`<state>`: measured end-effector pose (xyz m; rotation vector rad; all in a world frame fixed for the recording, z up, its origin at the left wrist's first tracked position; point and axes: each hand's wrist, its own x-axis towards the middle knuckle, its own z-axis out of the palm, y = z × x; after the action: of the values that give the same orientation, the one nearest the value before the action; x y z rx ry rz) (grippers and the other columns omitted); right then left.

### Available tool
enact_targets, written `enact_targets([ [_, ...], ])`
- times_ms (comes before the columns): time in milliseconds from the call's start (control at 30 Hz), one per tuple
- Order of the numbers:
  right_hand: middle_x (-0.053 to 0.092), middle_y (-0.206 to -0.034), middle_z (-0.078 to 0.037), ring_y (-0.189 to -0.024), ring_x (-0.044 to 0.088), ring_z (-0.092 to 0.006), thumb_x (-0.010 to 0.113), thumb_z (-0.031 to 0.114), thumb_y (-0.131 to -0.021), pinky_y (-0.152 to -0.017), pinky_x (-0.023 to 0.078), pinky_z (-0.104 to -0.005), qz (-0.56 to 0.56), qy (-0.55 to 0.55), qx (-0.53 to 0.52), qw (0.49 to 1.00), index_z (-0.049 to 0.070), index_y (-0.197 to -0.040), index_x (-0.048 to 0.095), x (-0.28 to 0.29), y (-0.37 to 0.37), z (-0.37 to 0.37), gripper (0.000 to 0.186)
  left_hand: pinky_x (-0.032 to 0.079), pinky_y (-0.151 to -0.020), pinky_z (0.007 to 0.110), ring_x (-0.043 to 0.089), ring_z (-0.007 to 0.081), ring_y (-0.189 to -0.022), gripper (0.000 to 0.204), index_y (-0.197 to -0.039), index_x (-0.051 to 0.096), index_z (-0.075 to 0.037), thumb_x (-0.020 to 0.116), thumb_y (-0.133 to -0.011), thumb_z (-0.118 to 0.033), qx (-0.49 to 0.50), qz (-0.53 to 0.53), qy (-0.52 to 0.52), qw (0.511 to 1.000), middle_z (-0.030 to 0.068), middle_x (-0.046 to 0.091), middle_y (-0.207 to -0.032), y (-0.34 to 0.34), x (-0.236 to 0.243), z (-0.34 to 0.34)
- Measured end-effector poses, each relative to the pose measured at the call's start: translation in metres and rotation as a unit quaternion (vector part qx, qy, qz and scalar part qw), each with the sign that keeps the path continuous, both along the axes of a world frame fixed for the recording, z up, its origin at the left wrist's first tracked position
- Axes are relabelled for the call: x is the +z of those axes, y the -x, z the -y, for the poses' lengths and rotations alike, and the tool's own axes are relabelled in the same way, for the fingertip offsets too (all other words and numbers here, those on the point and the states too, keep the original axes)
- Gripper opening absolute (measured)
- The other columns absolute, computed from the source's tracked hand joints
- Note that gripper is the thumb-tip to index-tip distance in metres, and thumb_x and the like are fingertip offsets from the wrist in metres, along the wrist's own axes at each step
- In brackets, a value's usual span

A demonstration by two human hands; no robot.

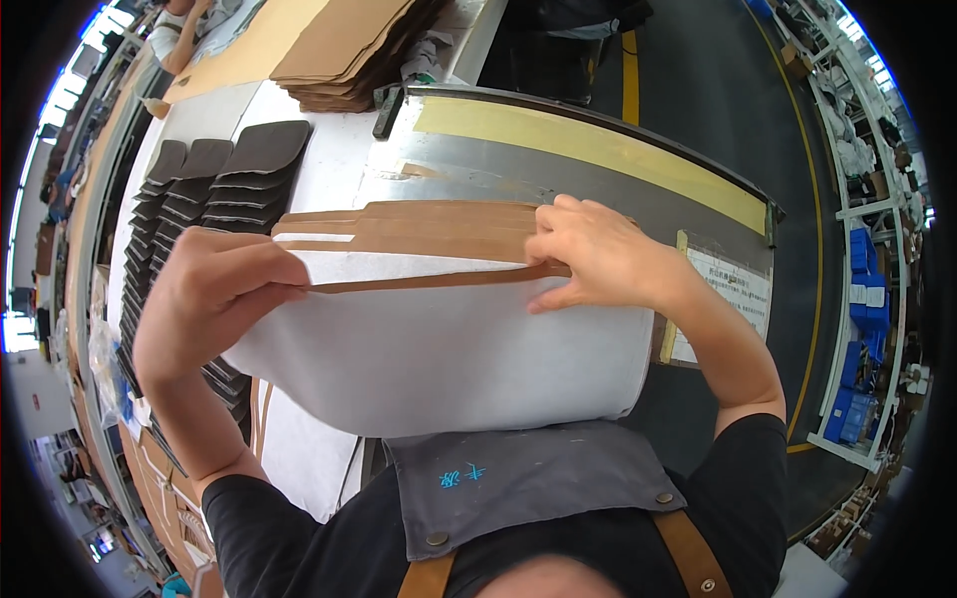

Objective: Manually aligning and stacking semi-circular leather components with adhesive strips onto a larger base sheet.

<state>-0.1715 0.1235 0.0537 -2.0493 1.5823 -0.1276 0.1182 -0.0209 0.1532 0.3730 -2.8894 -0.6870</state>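
Across mid-frame, the left hand [211, 291] and right hand [596, 251] pinch a white panel [478, 359] by its raised brown edge [429, 281], seemingly partway worked, not yet laid flat.

White sheet [449, 359], brown-edged; grey apron [558, 473]; black sleeves [264, 528]; yellow strip [598, 148]; blue bins [847, 414]

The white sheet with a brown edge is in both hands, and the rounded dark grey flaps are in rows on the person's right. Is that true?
Not quite: the head view shows the rounded dark grey flaps on the person's left. The rest is right.
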Motion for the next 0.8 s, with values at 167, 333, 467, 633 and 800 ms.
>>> enact_targets([
  [167, 0.057, -0.090, -0.008, -0.097, 0.050, -0.0253, 0.075, 0.030, -0.076, -0.080, 0.044, -0.0365, 0.069, -0.002, -0.052, 0.996, 0.005, -0.086, 0.063, -0.015, 0.011, -0.010, 0.030, 0.049, -0.056, 0.027, 0.064, 0.0228, -0.059, 0.012, -0.075, 0.062, -0.001, 0.070, -0.067, 0.004, 0.009, 0.010, -0.023, 1.000, 0.0085, 0.062, -0.066, 0.003, 0.001, 0.020],
  [333, 0.057, -0.079, -0.009, -0.074, 0.054, -0.0200, 0.071, 0.019, -0.080, -0.068, 0.044, -0.0318, 0.185, 0.056, -0.111, 0.975, -0.001, -0.086, 0.059, 0.012, 0.042, -0.028, 0.024, 0.050, -0.067, 0.022, 0.064, 0.0102, -0.071, 0.011, -0.082, 0.065, 0.003, 0.067, -0.072, 0.007, 0.136, -0.011, -0.143, 0.980, 0.0067, 0.066, -0.074, 0.019, -0.006, 0.043],
  [467, 0.064, -0.080, -0.014, -0.070, 0.058, -0.0179, 0.066, 0.013, -0.079, -0.067, 0.046, -0.0292, 0.106, 0.058, -0.238, 0.964, -0.003, -0.087, 0.063, 0.050, 0.105, -0.040, 0.019, 0.050, -0.066, 0.026, 0.063, 0.0123, -0.070, 0.013, -0.086, 0.066, 0.003, 0.070, -0.074, -0.001, 0.090, 0.087, -0.185, 0.975, 0.0072, 0.066, -0.073, 0.068, -0.030, 0.068],
  [633, 0.065, -0.082, -0.016, -0.075, 0.063, -0.0244, 0.062, 0.013, -0.078, -0.071, 0.048, -0.0338, -0.049, 0.026, -0.330, 0.942, -0.003, -0.089, 0.065, 0.016, 0.170, -0.042, 0.020, 0.049, -0.065, 0.034, 0.063, 0.0265, -0.068, 0.018, -0.090, 0.067, 0.001, 0.070, -0.075, -0.008, 0.017, 0.013, -0.052, 0.998, 0.0162, 0.065, -0.074, 0.168, -0.116, 0.082],
  [800, 0.060, -0.112, -0.015, -0.105, 0.056, -0.0292, 0.063, 0.014, -0.080, -0.088, 0.043, -0.0411, -0.208, 0.095, -0.363, 0.903, 0.002, -0.109, 0.063, -0.045, 0.174, -0.046, 0.031, 0.034, -0.099, 0.048, 0.049, 0.0285, -0.116, 0.036, -0.113, 0.060, -0.007, 0.068, -0.079, -0.015, 0.068, -0.012, 0.187, 0.980, 0.0088, 0.053, -0.128, 0.209, -0.173, 0.062],
])
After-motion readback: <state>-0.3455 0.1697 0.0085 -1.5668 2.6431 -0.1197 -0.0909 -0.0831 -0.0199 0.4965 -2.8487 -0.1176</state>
